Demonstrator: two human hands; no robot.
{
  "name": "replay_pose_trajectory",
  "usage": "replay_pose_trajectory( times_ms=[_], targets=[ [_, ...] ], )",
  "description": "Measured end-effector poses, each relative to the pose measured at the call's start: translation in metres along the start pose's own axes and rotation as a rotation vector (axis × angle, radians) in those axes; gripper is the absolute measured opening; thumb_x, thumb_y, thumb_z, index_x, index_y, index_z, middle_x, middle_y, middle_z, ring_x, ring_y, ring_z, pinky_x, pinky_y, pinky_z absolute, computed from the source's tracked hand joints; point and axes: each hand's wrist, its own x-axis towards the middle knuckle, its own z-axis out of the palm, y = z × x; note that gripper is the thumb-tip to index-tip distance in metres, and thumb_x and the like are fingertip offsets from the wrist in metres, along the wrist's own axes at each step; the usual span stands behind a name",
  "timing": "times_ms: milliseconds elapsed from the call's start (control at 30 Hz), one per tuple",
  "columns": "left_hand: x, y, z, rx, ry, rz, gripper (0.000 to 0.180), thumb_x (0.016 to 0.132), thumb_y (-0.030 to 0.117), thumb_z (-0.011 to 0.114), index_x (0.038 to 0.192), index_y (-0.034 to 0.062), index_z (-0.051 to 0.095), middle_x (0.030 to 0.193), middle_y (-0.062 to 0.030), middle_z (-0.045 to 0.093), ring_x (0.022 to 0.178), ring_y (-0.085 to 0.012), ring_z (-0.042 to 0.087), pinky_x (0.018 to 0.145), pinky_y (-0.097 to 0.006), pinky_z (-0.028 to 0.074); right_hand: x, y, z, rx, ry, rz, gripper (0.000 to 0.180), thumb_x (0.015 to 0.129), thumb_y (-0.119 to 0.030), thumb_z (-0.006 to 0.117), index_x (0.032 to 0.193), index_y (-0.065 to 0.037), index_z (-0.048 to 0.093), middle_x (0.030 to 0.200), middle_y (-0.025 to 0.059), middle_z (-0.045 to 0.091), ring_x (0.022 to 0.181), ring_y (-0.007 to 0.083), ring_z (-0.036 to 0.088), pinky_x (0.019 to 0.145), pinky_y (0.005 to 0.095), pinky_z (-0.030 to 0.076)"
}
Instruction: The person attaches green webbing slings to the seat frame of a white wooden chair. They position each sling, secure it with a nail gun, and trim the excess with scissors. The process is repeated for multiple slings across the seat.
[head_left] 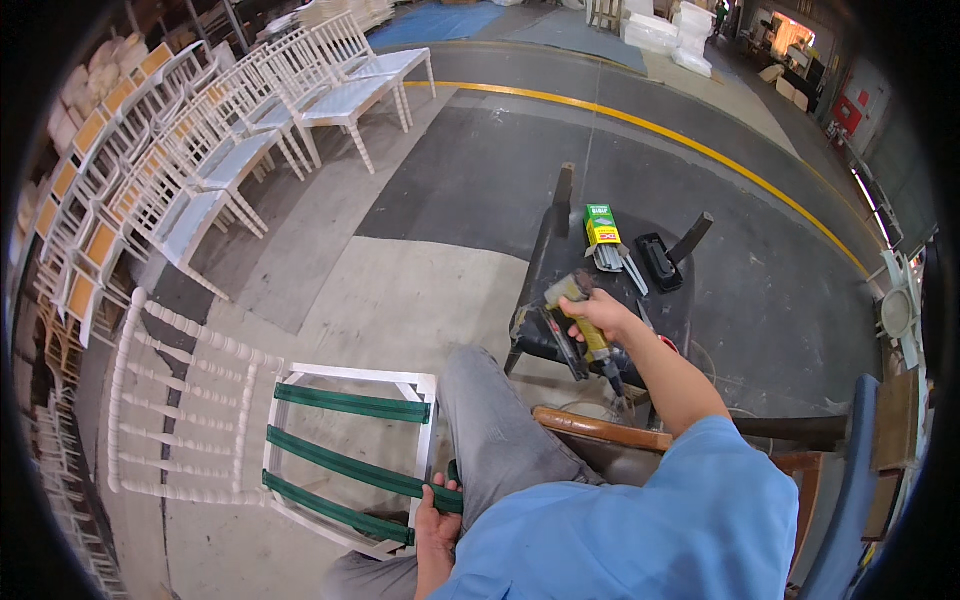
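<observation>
A white chair (268, 357) with a turned-spindle back lies at my left, its open seat frame (360, 373) beside my legs. Green webbing straps (345, 400) cross that frame in three rows. My left hand (437, 518) is closed on the end of the middle green webbing strap (345, 463), at the rail nearest me. Over a black chair seat to the right, my right hand (602, 316) grips a yellow air stapler (594, 340) by its body. The fingertips of the left hand are partly hidden by the strap.
On the black seat (545, 275) stand a green and yellow box (602, 225) with staple strips and a black tray (658, 262). Something red-handled (667, 345) lies near my right forearm. Rows of white chairs (340, 100) line the left. A wooden chair rail (600, 428) is at my right side.
</observation>
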Motion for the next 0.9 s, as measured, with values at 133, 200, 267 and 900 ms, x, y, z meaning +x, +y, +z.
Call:
replay_pose_trajectory(
  times_ms=[133, 200, 267, 900],
  targets=[
    [0.006, 0.003, 0.018, -0.009, 0.05, -0.028, 0.047, 0.116, 0.043, 0.041, 0.144, 0.0091, 0.06, 0.132, -0.008, 0.067, 0.117, -0.0324, 0.066, 0.108, -0.052, 0.051, 0.044, -0.005, 0.0, 0.061, -0.042, 0.06, 0.055, 0.094, -0.04, 0.084, 0.129, -0.001, 0.065, 0.113, 0.0119, 0.069, 0.077, 0.0218, 0.07, 0.063, 0.0364, 0.059],
    [0.008, -0.005, 0.027, -0.047, 0.121, 0.013, 0.048, 0.116, 0.043, 0.04, 0.142, 0.0092, 0.061, 0.133, -0.0084, 0.067, 0.118, -0.0333, 0.065, 0.108, -0.053, 0.051, 0.057, -0.008, -0.01, 0.043, -0.009, 0.109, 0.052, 0.093, -0.037, 0.085, 0.126, -0.001, 0.067, 0.107, 0.0123, 0.072, 0.074, 0.0222, 0.069, 0.063, 0.0386, 0.06],
    [0.006, -0.004, 0.019, -0.028, 0.065, 0.039, 0.048, 0.116, 0.043, 0.04, 0.143, 0.0086, 0.061, 0.131, -0.0123, 0.07, 0.12, -0.033, 0.065, 0.111, -0.05, 0.05, 0.065, -0.005, -0.013, 0.01, 0.043, 0.063, 0.05, 0.091, -0.034, 0.087, 0.123, -0.001, 0.069, 0.099, 0.0123, 0.073, 0.073, 0.0235, 0.069, 0.063, 0.0408, 0.06],
    [0.039, -0.033, 0.008, -0.095, 0.031, 0.325, 0.043, 0.118, 0.032, 0.04, 0.145, 0.0, 0.05, 0.137, -0.0163, 0.069, 0.112, -0.0368, 0.071, 0.091, -0.049, 0.061, 0.006, 0.044, 0.199, -0.6, -0.469, -0.445, 0.024, 0.105, -0.021, 0.065, 0.114, 0.0, 0.073, 0.089, 0.002, 0.071, 0.081, 0.0117, 0.066, 0.074, 0.0287, 0.055]
  ],
)
